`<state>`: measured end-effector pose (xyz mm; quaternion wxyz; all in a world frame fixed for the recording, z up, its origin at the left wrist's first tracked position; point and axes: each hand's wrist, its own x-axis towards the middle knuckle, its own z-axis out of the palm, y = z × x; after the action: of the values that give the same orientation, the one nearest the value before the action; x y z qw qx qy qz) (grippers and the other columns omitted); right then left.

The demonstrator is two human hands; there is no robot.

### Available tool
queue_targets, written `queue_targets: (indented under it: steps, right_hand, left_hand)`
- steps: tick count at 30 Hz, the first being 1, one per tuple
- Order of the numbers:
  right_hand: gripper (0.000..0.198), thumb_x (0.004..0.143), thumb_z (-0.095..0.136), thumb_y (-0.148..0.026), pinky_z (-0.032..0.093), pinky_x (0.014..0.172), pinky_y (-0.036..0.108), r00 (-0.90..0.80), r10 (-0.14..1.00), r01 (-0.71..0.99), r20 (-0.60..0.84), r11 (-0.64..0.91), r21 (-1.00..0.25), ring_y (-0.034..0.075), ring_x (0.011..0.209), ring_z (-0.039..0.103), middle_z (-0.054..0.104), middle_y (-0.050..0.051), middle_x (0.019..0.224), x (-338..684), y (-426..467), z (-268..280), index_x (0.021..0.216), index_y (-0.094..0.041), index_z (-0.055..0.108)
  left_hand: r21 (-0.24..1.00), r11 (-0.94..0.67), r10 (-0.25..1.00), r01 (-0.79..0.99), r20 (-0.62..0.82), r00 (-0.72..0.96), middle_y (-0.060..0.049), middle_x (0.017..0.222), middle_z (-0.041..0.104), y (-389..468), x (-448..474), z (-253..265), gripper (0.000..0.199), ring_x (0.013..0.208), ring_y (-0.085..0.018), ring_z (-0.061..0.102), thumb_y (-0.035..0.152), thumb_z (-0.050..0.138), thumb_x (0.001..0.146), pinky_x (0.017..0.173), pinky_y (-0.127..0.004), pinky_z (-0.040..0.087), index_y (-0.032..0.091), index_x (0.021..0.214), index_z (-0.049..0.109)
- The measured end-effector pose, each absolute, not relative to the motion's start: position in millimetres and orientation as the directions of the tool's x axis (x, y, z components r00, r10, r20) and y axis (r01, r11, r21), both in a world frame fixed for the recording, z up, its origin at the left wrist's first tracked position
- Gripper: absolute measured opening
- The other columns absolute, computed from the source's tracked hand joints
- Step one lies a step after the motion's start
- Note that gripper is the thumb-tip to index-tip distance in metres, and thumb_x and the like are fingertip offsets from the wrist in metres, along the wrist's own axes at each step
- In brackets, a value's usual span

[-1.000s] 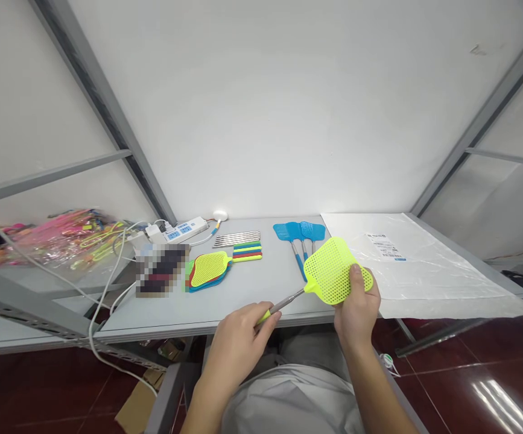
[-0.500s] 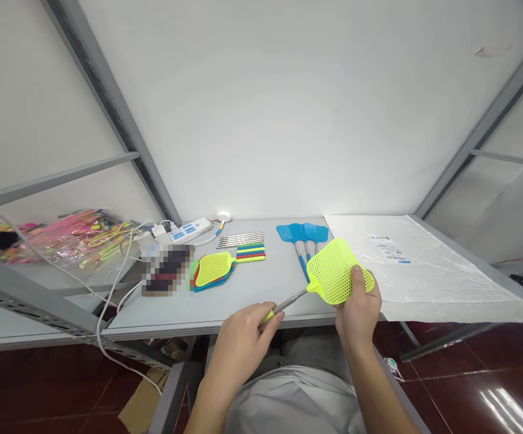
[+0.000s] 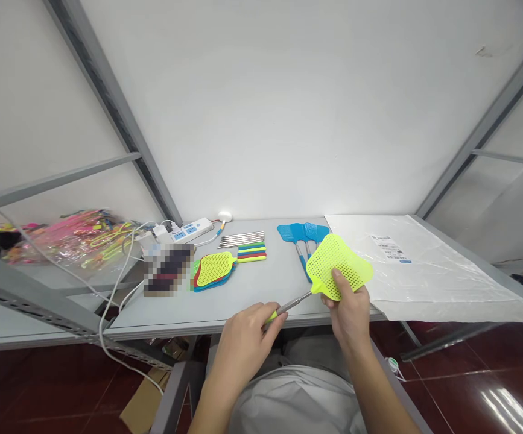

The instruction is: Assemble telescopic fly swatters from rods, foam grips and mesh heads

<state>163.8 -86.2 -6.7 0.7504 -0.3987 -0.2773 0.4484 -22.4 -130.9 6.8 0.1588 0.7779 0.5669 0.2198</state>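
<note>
My left hand [image 3: 248, 337] is closed around the yellow-green handle of a fly swatter [image 3: 333, 259] with a metal rod. My right hand [image 3: 350, 310] grips the lower part of its perforated head, thumb on top and fingers hidden underneath. The swatter is held above the table's front edge, tilted up to the right. Behind it lie several blue fly swatters [image 3: 301, 232], fanned out, with their handles toward me. Left of these are a stack of loose swatter heads [image 3: 216, 269], a row of coloured handles [image 3: 252, 251] and a row of metal rods [image 3: 242, 240].
A white plastic packaging bag [image 3: 424, 271] with a label covers the table's right side. At the back left sit a power strip [image 3: 192, 230] and white cables. A bag of colourful items [image 3: 93, 235] stands beyond the left frame post. A blurred dark object [image 3: 169, 271] lies at left.
My right hand has slid from the outer edge of the swatter head down and left, closer to its neck. My left hand keeps its grip on the handle.
</note>
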Motion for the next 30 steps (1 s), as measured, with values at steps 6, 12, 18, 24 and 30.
queue_targets:
  steps: [6, 12, 18, 24, 30]
  right_hand:
    - [0.027, 0.077, 0.076, -0.038, 0.035, 0.039, 0.023, 0.365, 0.919, -0.408, 0.15, 0.303, -0.861, 0.007, 0.042, 0.043, 0.053, -0.006, 0.06, 156, -90, -16, 0.076, -0.018, 0.058]
    - [0.028, 0.082, 0.072, -0.038, 0.043, 0.049, 0.026, 0.446, 0.872, -0.28, 0.201, 0.35, -0.894, 0.01, 0.044, 0.051, 0.056, -0.004, 0.055, 148, -92, -30, 0.071, -0.016, 0.058]
    - [0.024, 0.082, 0.073, -0.035, 0.045, 0.054, 0.026, 0.464, 0.875, -0.403, 0.137, 0.347, -0.847, 0.009, 0.048, 0.054, 0.061, -0.003, 0.061, 136, -91, -39, 0.076, -0.016, 0.061]
    - [0.023, 0.084, 0.072, -0.036, 0.04, 0.046, 0.022, 0.443, 0.892, -0.495, 0.089, 0.326, -0.805, 0.008, 0.046, 0.054, 0.06, -0.004, 0.061, 117, -80, -36, 0.08, -0.017, 0.06]
    - [0.023, 0.082, 0.073, -0.037, 0.042, 0.046, 0.022, 0.426, 0.899, -0.492, 0.101, 0.324, -0.808, 0.008, 0.049, 0.056, 0.059, -0.004, 0.064, 105, -73, -35, 0.083, -0.018, 0.06]
  left_hand:
    - [0.518, -0.315, 0.949, 0.795, 0.173, 0.264, -0.002, 0.089, 0.071, -132, -20, 5, 0.029, 0.082, -0.02, 0.065, 0.041, 0.041, 0.1, 0.07, -0.026, 0.039, 0.026, 0.098, 0.066]
    - [0.551, -0.306, 0.952, 0.776, 0.175, 0.251, -0.002, 0.089, 0.072, -131, -22, 6, 0.029, 0.082, -0.019, 0.065, 0.039, 0.041, 0.1, 0.07, -0.026, 0.039, 0.026, 0.099, 0.067]
    - [0.582, -0.306, 0.952, 0.753, 0.169, 0.256, -0.002, 0.08, 0.071, -127, -27, 8, 0.031, 0.074, -0.018, 0.063, 0.038, 0.042, 0.099, 0.066, -0.025, 0.038, 0.025, 0.092, 0.069]
    - [0.61, -0.264, 0.962, 0.747, 0.113, 0.248, 0.001, 0.075, 0.066, -120, -37, 1, 0.03, 0.07, -0.017, 0.057, 0.04, 0.039, 0.1, 0.063, -0.024, 0.035, 0.026, 0.09, 0.063]
    - [0.623, -0.252, 0.964, 0.74, 0.098, 0.246, 0.002, 0.072, 0.061, -115, -50, -5, 0.032, 0.066, -0.016, 0.053, 0.042, 0.037, 0.101, 0.062, -0.024, 0.032, 0.024, 0.083, 0.056]
